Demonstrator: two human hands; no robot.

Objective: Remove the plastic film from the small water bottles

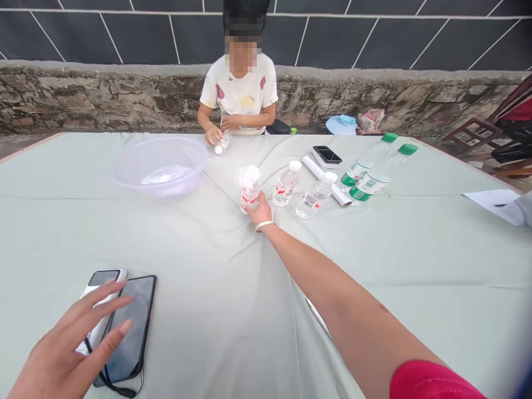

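My right hand (pixel 259 211) reaches out to the middle of the table, its fingers closed round a small clear bottle (pixel 250 195) with a red and white label. Something white and crumpled, like plastic film or tissue, covers that bottle's top. Just right of it stand two more small water bottles (pixel 286 184) with white caps. At the lower left my left hand (pixel 78 338) hovers with spread fingers over a dark smartphone (pixel 135 321). Beside this phone lies a white device with a dark panel (pixel 103 277), partly hidden by my fingers.
Across the table (pixel 199 299) a person (pixel 241 94) holds another small bottle (pixel 222 144). A translucent basin (pixel 162 166) sits at the left. Two green-capped bottles (pixel 369 180), a white roll (pixel 328 182) and a black phone on a white box (pixel 327 155) are at the right.
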